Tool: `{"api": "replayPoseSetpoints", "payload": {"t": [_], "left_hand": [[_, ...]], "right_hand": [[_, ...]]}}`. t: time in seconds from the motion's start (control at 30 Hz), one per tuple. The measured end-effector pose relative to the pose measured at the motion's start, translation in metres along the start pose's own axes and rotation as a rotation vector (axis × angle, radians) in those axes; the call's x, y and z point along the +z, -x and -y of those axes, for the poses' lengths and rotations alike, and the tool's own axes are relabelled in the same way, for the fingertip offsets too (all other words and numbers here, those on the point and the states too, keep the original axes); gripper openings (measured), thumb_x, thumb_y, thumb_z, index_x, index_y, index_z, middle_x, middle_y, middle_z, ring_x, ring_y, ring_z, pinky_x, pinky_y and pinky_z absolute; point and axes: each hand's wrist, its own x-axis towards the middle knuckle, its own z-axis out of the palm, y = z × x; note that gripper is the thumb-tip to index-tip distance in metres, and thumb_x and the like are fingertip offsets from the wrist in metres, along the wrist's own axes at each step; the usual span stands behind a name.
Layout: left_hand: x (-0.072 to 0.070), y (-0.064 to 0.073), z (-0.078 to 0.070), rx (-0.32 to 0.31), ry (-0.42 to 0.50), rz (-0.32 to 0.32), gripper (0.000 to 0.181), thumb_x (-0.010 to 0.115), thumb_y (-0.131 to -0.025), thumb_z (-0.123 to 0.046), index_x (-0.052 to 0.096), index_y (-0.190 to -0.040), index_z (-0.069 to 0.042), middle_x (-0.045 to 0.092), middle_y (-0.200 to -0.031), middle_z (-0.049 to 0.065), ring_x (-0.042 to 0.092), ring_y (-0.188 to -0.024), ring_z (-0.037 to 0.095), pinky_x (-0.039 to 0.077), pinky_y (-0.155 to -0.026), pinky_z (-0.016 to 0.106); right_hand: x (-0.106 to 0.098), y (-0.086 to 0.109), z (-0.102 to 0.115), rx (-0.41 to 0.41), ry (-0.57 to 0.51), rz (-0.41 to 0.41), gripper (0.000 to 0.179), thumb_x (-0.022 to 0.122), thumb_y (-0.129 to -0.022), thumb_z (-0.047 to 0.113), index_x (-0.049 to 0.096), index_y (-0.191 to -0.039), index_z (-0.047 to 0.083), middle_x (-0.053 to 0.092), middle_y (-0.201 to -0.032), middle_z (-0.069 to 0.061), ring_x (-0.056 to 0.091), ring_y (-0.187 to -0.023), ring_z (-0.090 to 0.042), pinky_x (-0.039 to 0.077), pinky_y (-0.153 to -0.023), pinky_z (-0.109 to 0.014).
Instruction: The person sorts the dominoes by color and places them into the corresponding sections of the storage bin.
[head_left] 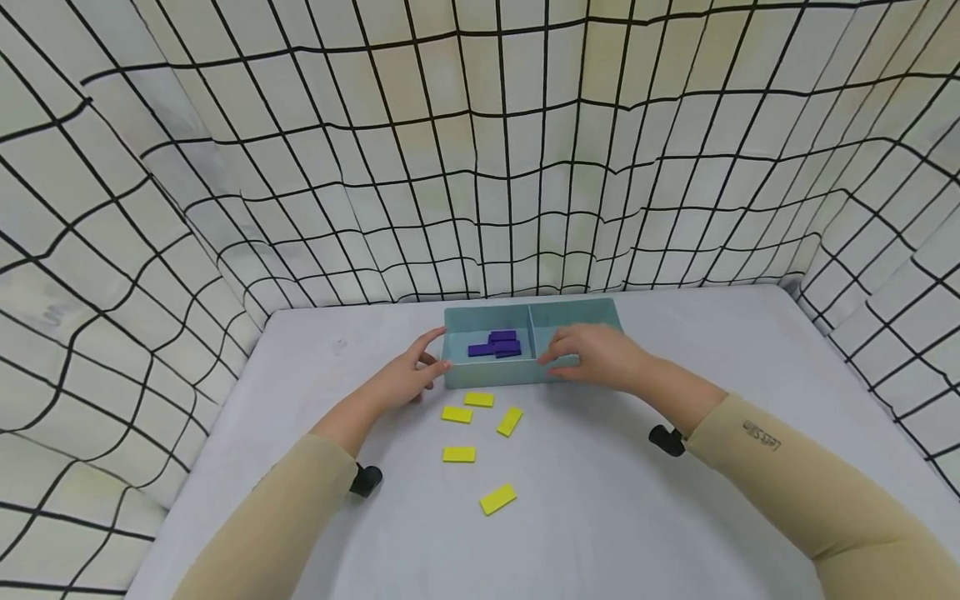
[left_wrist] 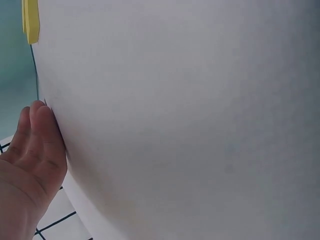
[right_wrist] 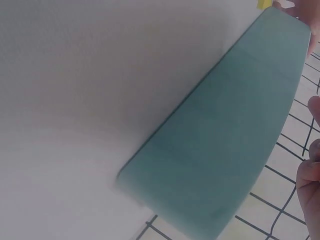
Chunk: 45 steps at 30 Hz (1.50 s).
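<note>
A pale teal two-compartment box [head_left: 491, 373] stands towards the back of the table. Several purple blocks [head_left: 504, 335] lie heaped in its left compartment. My left hand [head_left: 405, 377] is at the box's left end, thumb by the front corner and index finger by the rear one; the left wrist view shows its other fingers [left_wrist: 44, 135] fairly straight, close to the tabletop. Over the front wall of the right compartment hovers my right hand [head_left: 596, 357], with bent fingers, a gap between thumb and fingertips and nothing visible in them. That hand hides part of the right compartment.
Several yellow blocks [head_left: 459, 454] lie scattered on the white tabletop [head_left: 615, 500] in front of the box. A black net [head_left: 502, 175] over white sheeting surrounds the table at the back and sides. Both wrists carry small black cameras [head_left: 366, 480].
</note>
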Motion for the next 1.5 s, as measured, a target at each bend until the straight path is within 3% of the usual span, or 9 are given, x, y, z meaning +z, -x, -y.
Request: {"api": "replayPoseSetpoints", "payload": {"t": [0.2, 0.97, 1.2, 1.5], "left_hand": [[0.001, -0.002, 0.002, 0.011, 0.000, -0.002, 0.072, 0.055, -0.097, -0.054, 0.011, -0.155, -0.050, 0.051, -0.135, 0.013, 0.059, -0.084, 0.023, 0.049, -0.072, 0.034], [0.002, -0.001, 0.002, 0.005, -0.019, 0.000, 0.073, 0.053, -0.097, -0.056, 0.010, -0.155, -0.050, 0.052, -0.133, 0.011, 0.058, -0.083, 0.024, 0.047, -0.072, 0.034], [0.002, -0.002, 0.003, 0.012, -0.025, -0.001, 0.072, 0.053, -0.098, -0.054, 0.010, -0.155, -0.049, 0.053, -0.132, 0.011, 0.058, -0.082, 0.024, 0.047, -0.072, 0.035], [0.002, -0.004, 0.005, 0.020, -0.021, 0.005, 0.070, 0.052, -0.099, -0.054, 0.010, -0.155, -0.050, 0.054, -0.131, 0.011, 0.058, -0.080, 0.023, 0.047, -0.071, 0.035]], "right_hand": [[0.002, 0.001, 0.004, -0.016, -0.042, 0.018, 0.021, 0.075, -0.090, 0.024, 0.077, -0.110, 0.020, 0.068, -0.105, 0.006, 0.065, -0.100, -0.018, 0.052, -0.084, -0.036], [0.032, -0.018, 0.032, -0.074, -0.003, 0.210, 0.025, 0.073, -0.091, 0.027, 0.075, -0.117, 0.026, 0.067, -0.110, 0.011, 0.062, -0.104, -0.012, 0.050, -0.087, -0.033], [0.046, -0.022, 0.036, -0.157, 0.084, 0.288, 0.027, 0.072, -0.092, 0.024, 0.073, -0.118, 0.031, 0.066, -0.117, 0.012, 0.061, -0.109, -0.009, 0.049, -0.091, -0.030], [0.058, -0.028, 0.035, -0.234, 0.130, 0.308, 0.027, 0.069, -0.094, 0.022, 0.072, -0.120, 0.029, 0.065, -0.124, 0.009, 0.060, -0.118, -0.011, 0.048, -0.096, -0.031]]}}
